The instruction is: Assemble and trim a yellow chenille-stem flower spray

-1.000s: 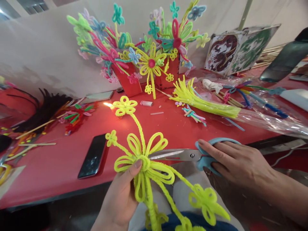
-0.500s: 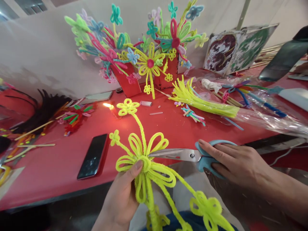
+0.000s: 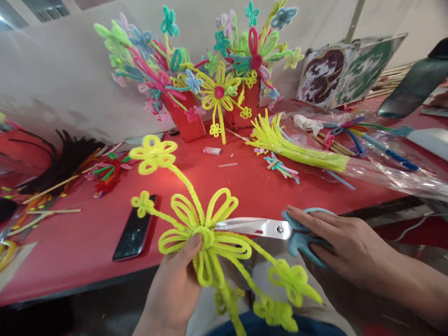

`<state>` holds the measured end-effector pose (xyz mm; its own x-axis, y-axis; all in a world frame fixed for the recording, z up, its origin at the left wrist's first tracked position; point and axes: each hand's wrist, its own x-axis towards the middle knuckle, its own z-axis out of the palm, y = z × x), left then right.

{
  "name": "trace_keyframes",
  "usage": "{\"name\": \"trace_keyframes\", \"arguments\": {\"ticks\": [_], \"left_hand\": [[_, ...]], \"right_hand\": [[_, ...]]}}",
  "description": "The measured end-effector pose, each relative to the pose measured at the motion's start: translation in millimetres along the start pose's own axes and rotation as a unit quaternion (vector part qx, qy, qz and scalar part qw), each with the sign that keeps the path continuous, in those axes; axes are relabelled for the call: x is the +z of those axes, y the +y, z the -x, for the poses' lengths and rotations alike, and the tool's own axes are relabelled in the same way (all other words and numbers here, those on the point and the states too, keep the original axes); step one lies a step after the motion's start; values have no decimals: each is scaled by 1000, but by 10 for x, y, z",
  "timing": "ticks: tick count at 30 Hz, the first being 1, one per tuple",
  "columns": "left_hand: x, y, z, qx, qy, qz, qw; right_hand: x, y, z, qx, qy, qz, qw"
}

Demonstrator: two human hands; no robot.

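My left hand [image 3: 175, 291] grips a yellow pipe-cleaner flower [image 3: 203, 228] by its stem, thumb pressed on the coiled centre. Smaller yellow blossoms branch off it, one high at the left [image 3: 153, 154], others low at the right [image 3: 294, 282]. My right hand [image 3: 336, 242] is closed on blue-handled scissors [image 3: 276, 228]. Their blades point left and reach the flower's centre, nearly closed.
A red table [image 3: 87, 242] lies ahead, with a black phone [image 3: 135, 231], red boxes of coloured pipe-cleaner flowers [image 3: 210, 84], a bundle of yellow pipe cleaners [image 3: 294, 149] in plastic wrap, a small flame [image 3: 154, 151], sticks and black feathers [image 3: 66, 158] at left.
The flower has turned left: its top blossom swung left and slightly up, and the lower right blossoms rose. The scissors stay at the flower's centre, lowered slightly.
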<state>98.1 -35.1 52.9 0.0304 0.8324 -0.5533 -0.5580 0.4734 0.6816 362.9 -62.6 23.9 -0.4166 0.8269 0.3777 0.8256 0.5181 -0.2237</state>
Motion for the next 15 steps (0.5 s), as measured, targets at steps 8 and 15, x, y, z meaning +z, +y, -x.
{"name": "trace_keyframes", "arguments": {"ticks": [8, 15], "left_hand": [[28, -45, -9, 98, 33, 27, 994], [-18, -29, -39, 148, 83, 21, 985]], "right_hand": [[79, -172, 60, 21, 13, 1, 1000], [113, -237, 203, 149, 57, -120, 980]]}}
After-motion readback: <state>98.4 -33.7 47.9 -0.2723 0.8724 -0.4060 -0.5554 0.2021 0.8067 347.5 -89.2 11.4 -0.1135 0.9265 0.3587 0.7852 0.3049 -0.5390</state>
